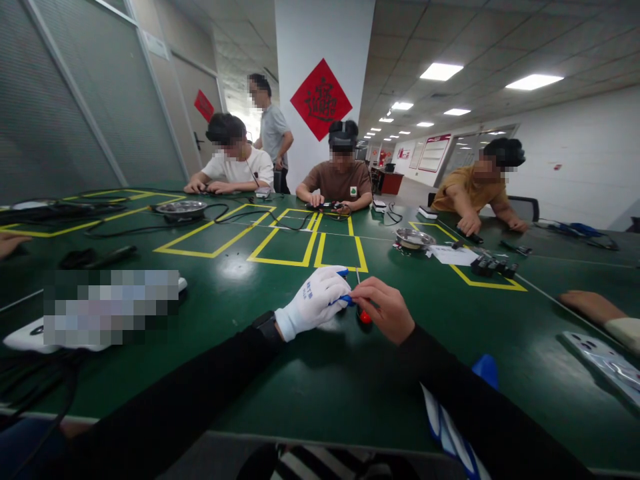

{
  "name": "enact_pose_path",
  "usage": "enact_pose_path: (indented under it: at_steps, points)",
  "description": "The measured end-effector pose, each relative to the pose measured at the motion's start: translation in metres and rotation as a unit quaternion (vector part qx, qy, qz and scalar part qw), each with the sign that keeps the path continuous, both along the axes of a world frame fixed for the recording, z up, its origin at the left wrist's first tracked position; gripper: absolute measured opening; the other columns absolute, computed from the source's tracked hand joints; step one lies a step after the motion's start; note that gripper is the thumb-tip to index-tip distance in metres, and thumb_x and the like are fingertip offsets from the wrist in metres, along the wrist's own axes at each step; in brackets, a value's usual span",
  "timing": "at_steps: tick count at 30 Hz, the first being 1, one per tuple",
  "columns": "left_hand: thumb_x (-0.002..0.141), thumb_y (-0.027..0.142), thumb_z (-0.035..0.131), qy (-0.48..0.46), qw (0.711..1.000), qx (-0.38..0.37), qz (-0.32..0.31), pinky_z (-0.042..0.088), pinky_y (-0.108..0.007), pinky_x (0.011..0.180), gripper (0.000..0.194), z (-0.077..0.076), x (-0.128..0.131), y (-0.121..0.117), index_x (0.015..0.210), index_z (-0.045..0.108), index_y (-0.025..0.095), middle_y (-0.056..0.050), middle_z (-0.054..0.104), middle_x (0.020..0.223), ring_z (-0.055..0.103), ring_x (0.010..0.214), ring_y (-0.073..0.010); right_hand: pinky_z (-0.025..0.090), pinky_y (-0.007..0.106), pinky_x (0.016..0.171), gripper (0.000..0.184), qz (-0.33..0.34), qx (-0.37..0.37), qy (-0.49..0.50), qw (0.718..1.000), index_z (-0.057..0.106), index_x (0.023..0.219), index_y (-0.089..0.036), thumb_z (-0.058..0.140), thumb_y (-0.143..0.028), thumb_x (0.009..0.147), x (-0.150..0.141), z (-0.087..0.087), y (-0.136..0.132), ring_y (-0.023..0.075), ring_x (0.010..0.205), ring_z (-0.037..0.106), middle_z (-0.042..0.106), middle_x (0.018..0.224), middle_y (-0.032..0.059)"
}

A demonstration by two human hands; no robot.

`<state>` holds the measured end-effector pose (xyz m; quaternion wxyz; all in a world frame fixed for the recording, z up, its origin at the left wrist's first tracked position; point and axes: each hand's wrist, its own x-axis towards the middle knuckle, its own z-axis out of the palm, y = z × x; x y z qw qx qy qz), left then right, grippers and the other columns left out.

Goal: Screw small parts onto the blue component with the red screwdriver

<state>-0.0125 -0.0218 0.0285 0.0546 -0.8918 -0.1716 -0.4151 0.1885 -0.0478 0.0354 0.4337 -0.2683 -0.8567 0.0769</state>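
Observation:
My left hand (pixel 315 301) wears a white work glove with blue fingertips and has its fingers curled inward; whether anything is inside them is hidden. My right hand (pixel 387 308) is bare, with thumb and forefinger pinched at a blue fingertip of that glove. Just behind and below the fingers a red-handled tool (pixel 365 318), which looks like a screwdriver, lies on the green table (pixel 300 400), its thin shaft pointing away from me. A second white and blue glove (pixel 453 440) lies partly under my right forearm.
Yellow tape rectangles (pixel 283 261) mark the table. Metal bowls (pixel 415 239) stand left and right, with black parts (pixel 493 265) near the right one. A white power strip (pixel 30 339) and cables lie left, a phone (pixel 607 367) right. Several people work around the table.

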Motion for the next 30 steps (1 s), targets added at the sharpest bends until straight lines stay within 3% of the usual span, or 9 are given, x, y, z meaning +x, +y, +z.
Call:
enact_pose_path:
  at_steps: [4,10,14,16,18,20,23,26,30]
  points:
    - [0.089,0.026,0.046,0.001,1.000,0.007,-0.009,0.044,-0.042,0.101,0.015,0.001,0.001,0.000,0.088,0.060,0.020,-0.005,0.067,0.088,0.061,0.088,-0.0165,0.047,0.030,0.076,0.011,0.001,-0.002,-0.008,1.000,0.059,0.092,-0.021,0.048,-0.020,0.091,-0.004,0.000,0.001,0.0165,0.084,0.058,0.060,0.089,0.0052]
    - [0.087,0.025,0.051,-0.066,0.996,0.016,0.054,0.046,-0.043,0.098,0.016,0.002,-0.002,-0.002,0.100,0.060,0.021,-0.005,0.066,0.096,0.060,0.097,-0.0190,0.046,0.029,0.072,0.008,-0.031,-0.059,0.063,0.996,0.048,0.091,-0.021,0.041,-0.019,0.091,-0.009,-0.003,0.003,0.0147,0.075,0.055,0.056,0.093,0.0051]
    - [0.083,0.031,0.059,-0.246,0.958,-0.062,0.129,0.055,-0.031,0.073,0.056,0.001,-0.006,0.000,0.134,0.037,0.021,-0.014,0.043,0.131,0.062,0.085,-0.0139,0.044,0.028,0.069,0.009,-0.094,-0.106,0.030,0.990,0.048,0.093,-0.021,0.040,-0.017,0.090,-0.002,-0.006,0.008,0.0140,0.071,0.055,0.056,0.089,0.0026]
    - [0.076,0.039,0.067,-0.256,0.954,-0.097,0.122,0.056,-0.029,0.069,0.078,0.000,-0.006,0.003,0.141,0.026,0.024,-0.016,0.032,0.139,0.063,0.090,-0.0159,0.042,0.027,0.067,0.009,-0.133,-0.127,-0.028,0.983,0.048,0.093,-0.021,0.041,-0.017,0.090,0.001,-0.008,0.012,0.0142,0.070,0.055,0.056,0.082,0.0005]
    - [0.066,0.046,0.075,-0.193,0.968,-0.116,0.110,0.054,-0.037,0.084,0.098,-0.003,-0.005,0.006,0.144,0.020,0.026,-0.017,0.025,0.146,0.054,0.116,-0.0271,0.040,0.026,0.065,0.008,-0.156,-0.122,-0.087,0.976,0.049,0.092,-0.021,0.042,-0.016,0.090,0.002,-0.011,0.015,0.0143,0.069,0.054,0.056,0.080,0.0000]
    - [0.058,0.048,0.079,-0.110,0.979,-0.132,0.113,0.040,-0.048,0.104,0.110,-0.008,-0.003,0.010,0.147,0.018,0.023,-0.017,0.022,0.151,0.032,0.135,-0.0356,0.039,0.027,0.065,0.008,-0.168,-0.087,-0.135,0.973,0.049,0.089,-0.021,0.044,-0.015,0.090,0.001,-0.012,0.016,0.0151,0.071,0.054,0.057,0.082,0.0014]
    - [0.061,0.042,0.078,-0.027,0.975,-0.194,0.108,0.026,-0.050,0.113,0.104,-0.019,0.000,0.017,0.147,0.023,0.019,-0.016,0.031,0.149,0.028,0.138,-0.0348,0.038,0.028,0.066,0.008,-0.181,-0.021,-0.196,0.963,0.050,0.087,-0.019,0.044,-0.015,0.090,-0.004,-0.012,0.016,0.0169,0.072,0.054,0.059,0.082,0.0041]
    - [0.072,0.034,0.069,-0.011,0.956,-0.280,0.089,0.036,-0.044,0.109,0.083,-0.027,0.003,0.021,0.144,0.031,0.021,-0.011,0.048,0.140,0.045,0.129,-0.0286,0.035,0.030,0.066,0.010,-0.186,0.039,-0.253,0.949,0.052,0.088,-0.018,0.043,-0.015,0.092,-0.008,-0.009,0.014,0.0175,0.072,0.054,0.061,0.082,0.0055]
    - [0.072,0.038,0.069,-0.027,0.938,-0.323,0.122,0.039,-0.042,0.106,0.075,-0.028,0.006,0.021,0.139,0.041,0.022,-0.009,0.054,0.135,0.049,0.125,-0.0294,0.033,0.031,0.069,0.013,-0.193,0.103,-0.298,0.929,0.055,0.090,-0.017,0.043,-0.016,0.093,-0.013,-0.005,0.010,0.0185,0.077,0.054,0.062,0.087,0.0067]
